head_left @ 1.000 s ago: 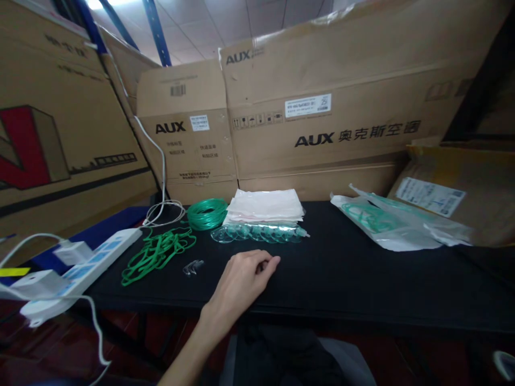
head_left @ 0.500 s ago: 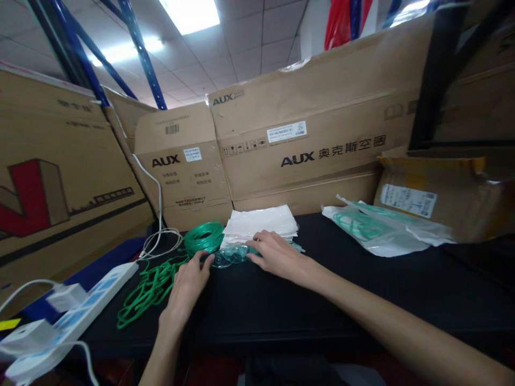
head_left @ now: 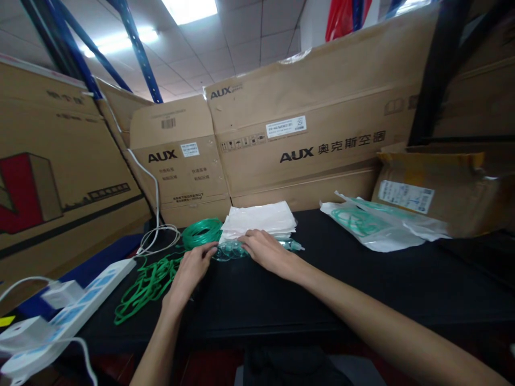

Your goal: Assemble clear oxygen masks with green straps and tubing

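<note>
Green-tinted clear plastic mask-like pieces (head_left: 231, 250), in a row under curled fingers of right hand (head_left: 263, 250); can't tell if gripped. At row's left end: left hand (head_left: 192, 268), thumb and fingertips close together, can't tell grip either. Just behind row: stack of white sheets (head_left: 259, 220). Left of stack: coil of green tubing (head_left: 201, 234). Beside left forearm: tangled green straps (head_left: 147, 287), then white power strip (head_left: 74, 316). Well right: clear bag with green tubing (head_left: 358, 222). Under everything: black table (head_left: 281, 305). Behind: AUX cartons (head_left: 249, 177).
</note>
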The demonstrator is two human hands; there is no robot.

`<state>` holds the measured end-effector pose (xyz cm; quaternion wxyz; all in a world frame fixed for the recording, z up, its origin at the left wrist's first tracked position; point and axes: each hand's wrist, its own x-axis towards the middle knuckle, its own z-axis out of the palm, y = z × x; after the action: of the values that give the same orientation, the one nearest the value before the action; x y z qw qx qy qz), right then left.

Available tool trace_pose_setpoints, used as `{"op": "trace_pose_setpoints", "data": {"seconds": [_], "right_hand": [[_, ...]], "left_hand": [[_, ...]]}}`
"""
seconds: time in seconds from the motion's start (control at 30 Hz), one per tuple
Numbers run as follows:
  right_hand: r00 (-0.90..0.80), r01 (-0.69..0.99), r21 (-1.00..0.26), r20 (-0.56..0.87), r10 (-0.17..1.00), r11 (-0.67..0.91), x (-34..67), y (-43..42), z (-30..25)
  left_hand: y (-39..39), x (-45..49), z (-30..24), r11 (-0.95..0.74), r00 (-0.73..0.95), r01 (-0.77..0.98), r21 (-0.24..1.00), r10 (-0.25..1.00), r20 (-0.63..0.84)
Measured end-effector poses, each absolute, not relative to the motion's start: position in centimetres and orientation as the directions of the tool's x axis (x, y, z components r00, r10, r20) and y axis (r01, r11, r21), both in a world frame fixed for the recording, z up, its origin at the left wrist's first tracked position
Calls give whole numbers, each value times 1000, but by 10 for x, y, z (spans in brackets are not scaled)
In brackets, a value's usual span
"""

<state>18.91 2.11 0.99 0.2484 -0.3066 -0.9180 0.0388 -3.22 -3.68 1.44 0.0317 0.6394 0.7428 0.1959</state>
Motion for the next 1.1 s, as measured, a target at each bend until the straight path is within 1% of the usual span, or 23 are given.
{"op": "trace_pose_setpoints", "data": {"seconds": [0.07,0.1,0.13,0.17,0.2,0.27,0.3,0.33,0.37,0.4,0.43,0.5,0.53,0.63,0.67,0.77,0.87,1.0,1.1], "right_hand": [[-686,562,-183,441,578,807,191,16,12],[-686,570,-159,448,573,806,193,13,13],[-686,574,-137,459,565,808,196,10,14],[-682,574,-111,484,549,811,201,8,15],[-676,573,-84,514,528,816,209,6,17],[-650,590,-46,564,509,806,233,4,23],[-634,617,-38,568,525,786,250,5,27],[-607,654,-37,571,553,755,269,7,31],[-563,712,-41,564,604,701,290,11,37],[-503,780,-40,553,664,624,313,17,42],[-439,850,-12,535,721,527,335,24,48],[-260,965,105,478,839,239,378,41,57],[-197,980,129,463,864,155,397,49,59],[-92,983,181,423,901,15,438,65,59],[-71,968,250,380,922,-28,447,68,57],[-79,953,303,328,941,-26,462,72,50],[-83,951,307,319,944,-21,468,76,53],[-101,951,309,375,921,-21,477,84,84],[-119,950,310,446,887,-29,480,85,118]], "left_hand": [[-39,-33,16,147,-205,953,264,957,206],[-41,-33,18,188,-240,956,227,943,231],[-43,-33,19,246,-293,947,205,923,250],[-46,-32,19,256,-307,945,202,908,285],[-50,-29,19,233,-298,948,215,887,354],[-61,-16,15,105,-235,958,266,819,524],[-67,-6,12,18,-199,953,301,789,581],[-73,7,7,-69,-164,937,343,779,605],[-79,21,2,-147,-127,908,393,797,591],[-84,36,-4,-213,-61,871,443,848,527],[-87,50,-9,-258,24,838,481,898,440],[-91,72,-17,-325,142,793,516,921,362],[-92,79,-19,-353,179,772,529,919,352],[-94,84,-21,-385,204,724,573,912,355],[-95,82,-20,-377,196,718,585,916,350],[-97,77,-18,-347,174,726,594,928,329],[-97,75,-17,-351,180,729,587,927,330],[-98,78,-16,-365,178,707,606,921,347],[-99,88,-12,-372,171,610,700,924,342]]}}
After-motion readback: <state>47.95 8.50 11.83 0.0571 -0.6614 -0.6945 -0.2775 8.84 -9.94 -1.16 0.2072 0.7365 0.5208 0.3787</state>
